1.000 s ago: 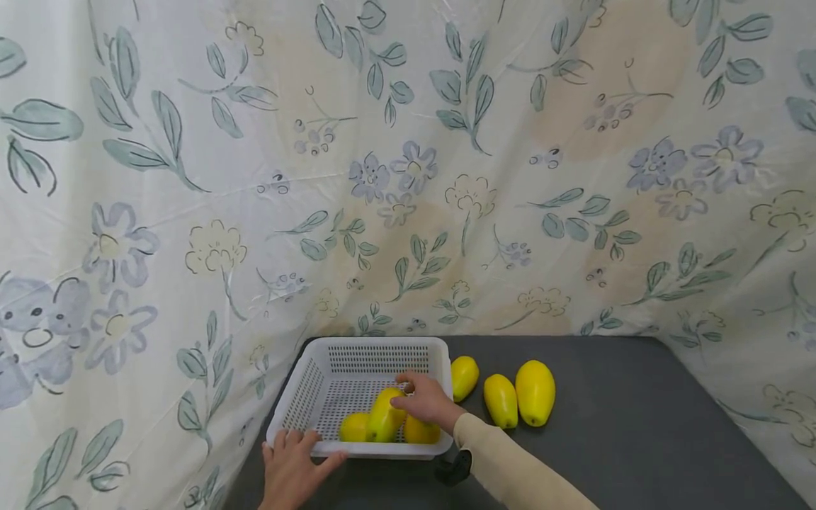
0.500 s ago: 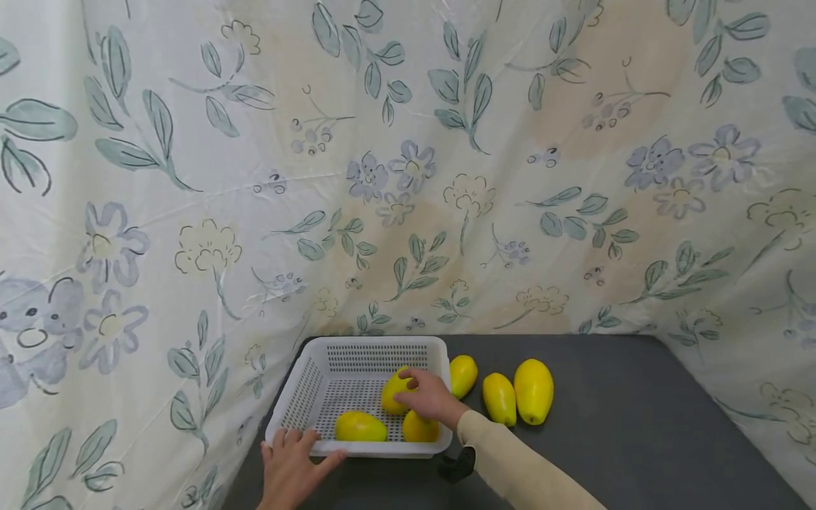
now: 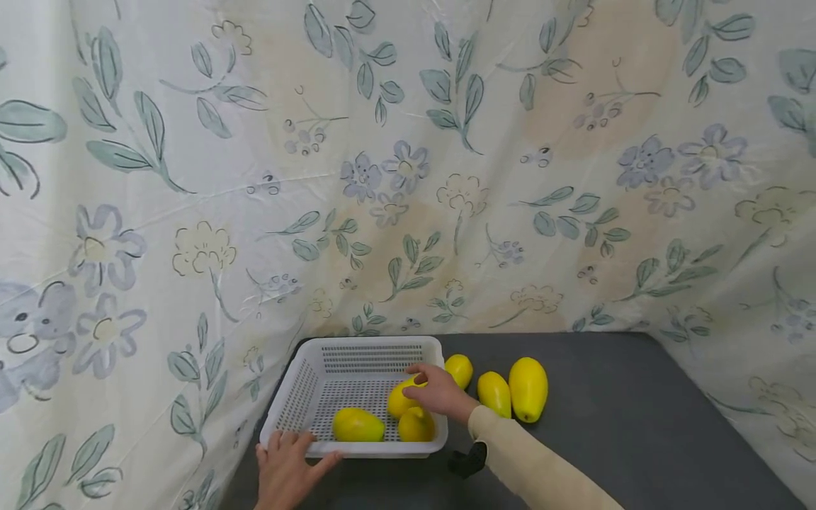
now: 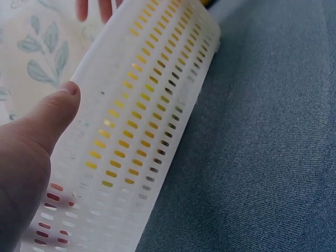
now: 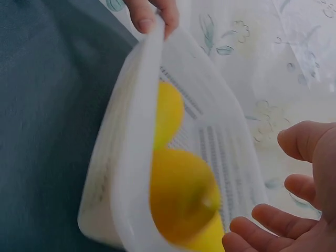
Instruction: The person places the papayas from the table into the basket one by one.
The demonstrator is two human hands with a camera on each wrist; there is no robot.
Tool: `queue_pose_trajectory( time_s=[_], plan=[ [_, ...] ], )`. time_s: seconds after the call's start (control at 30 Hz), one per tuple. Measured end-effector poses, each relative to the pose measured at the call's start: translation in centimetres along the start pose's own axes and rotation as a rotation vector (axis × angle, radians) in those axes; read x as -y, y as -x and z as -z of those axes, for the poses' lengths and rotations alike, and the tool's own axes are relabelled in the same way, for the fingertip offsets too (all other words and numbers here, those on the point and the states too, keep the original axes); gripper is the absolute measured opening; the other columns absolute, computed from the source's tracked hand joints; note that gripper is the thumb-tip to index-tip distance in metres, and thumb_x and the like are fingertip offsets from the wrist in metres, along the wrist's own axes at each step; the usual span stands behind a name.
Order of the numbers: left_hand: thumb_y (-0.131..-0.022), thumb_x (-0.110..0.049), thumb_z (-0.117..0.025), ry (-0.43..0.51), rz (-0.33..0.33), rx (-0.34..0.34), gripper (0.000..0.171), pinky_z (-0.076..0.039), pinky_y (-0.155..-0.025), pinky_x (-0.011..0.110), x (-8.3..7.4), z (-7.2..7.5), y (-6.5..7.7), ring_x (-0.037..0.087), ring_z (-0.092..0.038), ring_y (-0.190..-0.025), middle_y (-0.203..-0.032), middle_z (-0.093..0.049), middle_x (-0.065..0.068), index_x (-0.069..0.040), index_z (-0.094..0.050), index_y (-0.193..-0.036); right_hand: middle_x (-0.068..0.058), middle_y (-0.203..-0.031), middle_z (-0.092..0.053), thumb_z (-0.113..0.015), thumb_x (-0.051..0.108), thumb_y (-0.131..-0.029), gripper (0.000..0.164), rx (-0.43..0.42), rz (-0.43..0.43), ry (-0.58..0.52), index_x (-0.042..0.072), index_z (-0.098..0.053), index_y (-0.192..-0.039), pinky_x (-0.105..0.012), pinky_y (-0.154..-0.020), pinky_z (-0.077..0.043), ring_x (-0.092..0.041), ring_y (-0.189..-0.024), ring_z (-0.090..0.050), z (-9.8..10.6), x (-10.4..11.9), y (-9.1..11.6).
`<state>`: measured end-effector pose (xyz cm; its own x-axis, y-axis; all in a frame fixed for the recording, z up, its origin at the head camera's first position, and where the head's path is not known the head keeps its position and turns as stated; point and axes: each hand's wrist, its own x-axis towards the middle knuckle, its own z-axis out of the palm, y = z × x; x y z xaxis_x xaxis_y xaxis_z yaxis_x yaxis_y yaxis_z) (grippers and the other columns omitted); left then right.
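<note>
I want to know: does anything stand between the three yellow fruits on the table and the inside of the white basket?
Yes: the right wall of the white basket stands between its inside and the three yellow fruits. The right hand, holding nothing, also appears above that side. Nothing else visible seems in the way.

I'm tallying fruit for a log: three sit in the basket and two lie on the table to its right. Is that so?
Not quite: three fruits, not two, lie on the table right of the basket, as the head view shows. The other three are in the basket.
</note>
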<state>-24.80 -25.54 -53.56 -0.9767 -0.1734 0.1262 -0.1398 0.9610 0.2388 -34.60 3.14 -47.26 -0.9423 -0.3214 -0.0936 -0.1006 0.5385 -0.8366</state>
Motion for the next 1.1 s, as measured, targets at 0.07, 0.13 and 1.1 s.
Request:
queue_pose_trajectory(
  time_s=[0.07,0.13,1.1],
  plan=[
    [-0.064,-0.088,-0.056,-0.003,0.009,0.01,0.089,-0.021,-0.099,0.075,0.0,0.0,-0.1,0.041,-0.045,-0.11,-0.103,-0.062,0.015,-0.01,-0.069,-0.104,-0.016,-0.126,-0.06,-0.07,0.036,-0.088,0.049,-0.022,0.005,0.006,0.015,-0.057,-0.13,-0.047,-0.082,-0.056,-0.027,-0.105,-0.062,1.1,-0.6,0.2],
    [-0.061,-0.092,-0.051,-0.008,0.019,0.023,0.095,-0.019,-0.101,0.075,0.1,-0.1,-0.3,0.041,-0.044,-0.112,-0.105,-0.062,0.016,-0.01,-0.069,-0.106,-0.015,-0.124,-0.061,-0.07,0.036,-0.088,0.05,-0.054,-0.005,0.018,0.014,-0.057,-0.131,-0.045,-0.081,-0.056,-0.027,-0.105,-0.062,2.4,-1.3,0.6],
    [-0.059,-0.097,-0.043,-0.033,0.022,0.155,0.102,-0.024,-0.095,0.07,0.5,-0.4,-0.8,0.04,-0.042,-0.108,-0.104,-0.058,0.014,-0.012,-0.067,-0.11,-0.033,-0.138,-0.047,-0.059,0.048,-0.093,0.073,-0.302,-0.291,0.039,-0.001,-0.039,-0.143,-0.042,-0.074,-0.056,-0.041,-0.11,-0.06,17.6,-16.6,9.0]
  ],
)
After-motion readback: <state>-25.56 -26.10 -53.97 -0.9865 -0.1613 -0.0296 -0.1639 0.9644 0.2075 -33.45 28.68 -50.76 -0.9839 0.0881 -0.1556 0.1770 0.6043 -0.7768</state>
